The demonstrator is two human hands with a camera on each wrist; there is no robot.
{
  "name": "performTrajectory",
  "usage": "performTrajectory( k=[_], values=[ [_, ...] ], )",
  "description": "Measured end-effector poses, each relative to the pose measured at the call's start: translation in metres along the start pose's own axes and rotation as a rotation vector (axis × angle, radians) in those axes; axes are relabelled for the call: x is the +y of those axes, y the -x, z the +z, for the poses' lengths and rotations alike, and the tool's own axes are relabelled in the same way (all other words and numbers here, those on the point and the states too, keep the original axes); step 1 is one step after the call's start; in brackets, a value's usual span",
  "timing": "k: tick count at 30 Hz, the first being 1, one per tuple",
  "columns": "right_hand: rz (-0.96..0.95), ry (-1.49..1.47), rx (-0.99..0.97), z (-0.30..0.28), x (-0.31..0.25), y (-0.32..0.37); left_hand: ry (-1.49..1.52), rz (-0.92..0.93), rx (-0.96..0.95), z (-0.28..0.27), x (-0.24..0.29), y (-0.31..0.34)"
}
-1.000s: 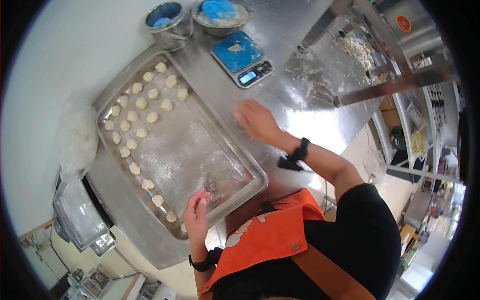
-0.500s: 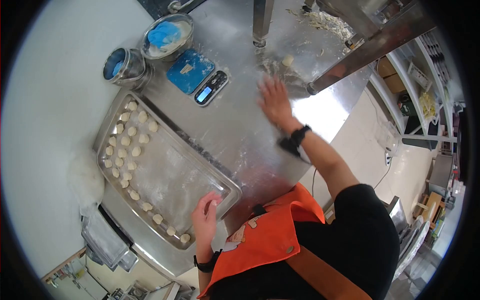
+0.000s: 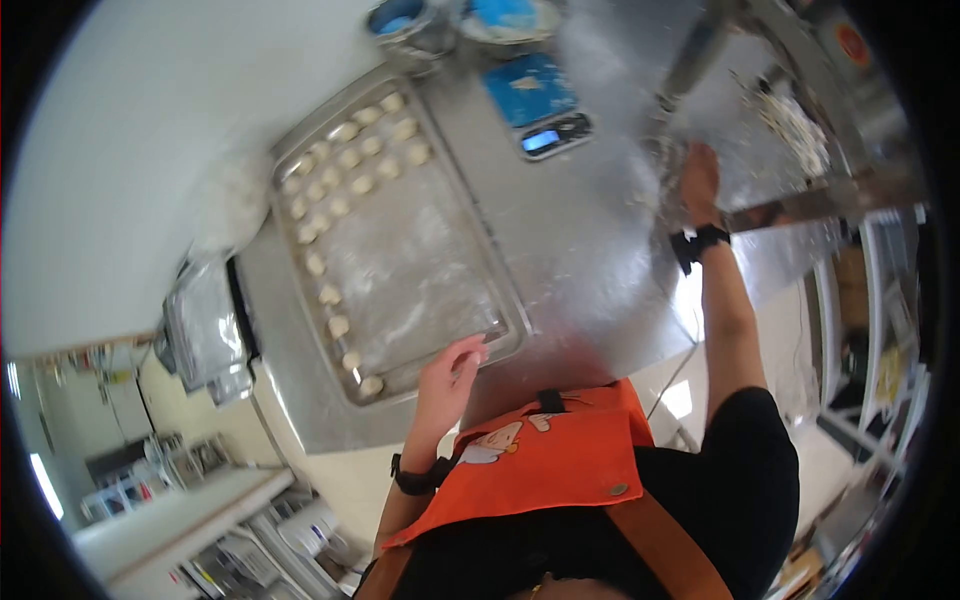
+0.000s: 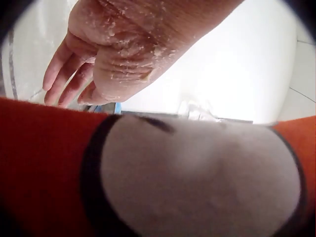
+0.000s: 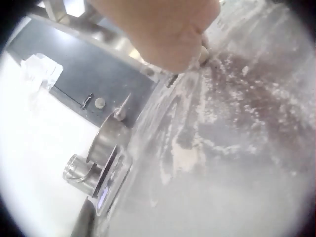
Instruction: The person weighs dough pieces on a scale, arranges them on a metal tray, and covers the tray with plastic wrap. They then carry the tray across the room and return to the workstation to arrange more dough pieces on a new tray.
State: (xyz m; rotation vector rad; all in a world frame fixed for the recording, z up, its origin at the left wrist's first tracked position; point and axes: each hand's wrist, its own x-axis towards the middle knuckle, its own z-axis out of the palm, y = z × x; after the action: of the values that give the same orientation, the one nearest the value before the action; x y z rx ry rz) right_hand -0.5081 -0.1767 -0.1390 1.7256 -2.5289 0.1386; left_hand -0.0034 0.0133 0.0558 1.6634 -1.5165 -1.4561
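My right hand (image 3: 702, 182) is down on the floury steel table beside a metal leg, its fingers curled. In the right wrist view, a pale piece of dough (image 5: 204, 55) shows at the fingers, mostly hidden behind the hand. Loosely bent and holding nothing, my left hand (image 3: 450, 382) hovers by the near edge of the metal tray (image 3: 415, 275). Several small dough balls (image 3: 338, 326) sit along that tray's left side and cluster at its far end. Bits of dough or flour cling to the left palm (image 4: 123, 54) in the left wrist view.
Past the tray stand a metal bucket (image 3: 425, 50) and a bowl (image 3: 510, 42) with something blue in it. A blue-topped kitchen scale (image 3: 535, 95) is right of them. Metal legs (image 3: 840, 200) rise at the right, near pale scraps (image 3: 795, 125).
My right hand has swung from beside the tray across to the table's right side, where a dough piece lay, and its fingers have curled. The left hand stays near the tray; the head view has shifted.
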Motion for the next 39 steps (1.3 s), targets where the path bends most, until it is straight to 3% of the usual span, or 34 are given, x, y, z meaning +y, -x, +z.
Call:
performTrajectory(
  k=[2,3,6,7,9,11,13,17,21,23,26,30,32,34,39],
  values=[
    [-0.139,0.1,-0.015,-0.027,-0.025,0.003,0.003,-0.007,0.05,-0.015,-0.012,0.01],
    [0.022,-0.282,0.039,-0.039,-0.044,0.006,-0.016,-0.003,0.09,-0.024,-0.021,0.014],
    [-0.167,-0.605,0.037,-0.085,-0.13,0.007,-0.113,0.007,0.24,-0.059,-0.058,0.021],
    [-0.184,-0.703,-0.03,-0.109,-0.182,0.018,-0.172,0.007,0.319,-0.074,-0.071,0.021],
    [-0.505,-1.093,-0.234,-0.123,-0.27,0.047,-0.243,0.02,0.457,-0.106,-0.098,0.021],
    [-0.722,-1.042,-0.376,-0.118,-0.357,0.088,-0.268,0.049,0.581,-0.137,-0.122,0.021],
    [-0.944,-0.738,-0.406,-0.131,-0.438,0.126,-0.295,0.051,0.638,-0.163,-0.129,0.023],
    [-0.977,-0.562,-0.236,-0.091,-0.562,0.17,-0.208,0.045,0.678,-0.197,-0.141,0.029],
    [-0.897,-0.4,-0.169,-0.053,-0.615,0.186,-0.139,0.055,0.674,-0.203,-0.138,0.029],
    [-0.907,-0.501,-0.159,-0.05,-0.612,0.194,-0.121,0.074,0.628,-0.203,-0.134,0.022],
    [-0.813,-0.627,-0.15,-0.057,-0.562,0.189,-0.141,0.149,0.499,-0.184,-0.137,-0.002],
    [-0.501,-0.923,-0.136,-0.107,-0.444,0.171,-0.134,0.184,0.304,-0.152,-0.108,-0.007],
    [-0.381,-0.902,0.067,-0.119,-0.367,0.161,-0.193,0.241,0.2,-0.131,-0.077,-0.008],
    [-0.122,-0.905,0.034,-0.106,-0.296,0.16,-0.152,0.221,0.127,-0.108,-0.064,-0.011],
    [0.108,-0.405,0.246,-0.084,-0.16,0.203,-0.163,0.259,-0.005,-0.051,-0.03,-0.019]
  ],
)
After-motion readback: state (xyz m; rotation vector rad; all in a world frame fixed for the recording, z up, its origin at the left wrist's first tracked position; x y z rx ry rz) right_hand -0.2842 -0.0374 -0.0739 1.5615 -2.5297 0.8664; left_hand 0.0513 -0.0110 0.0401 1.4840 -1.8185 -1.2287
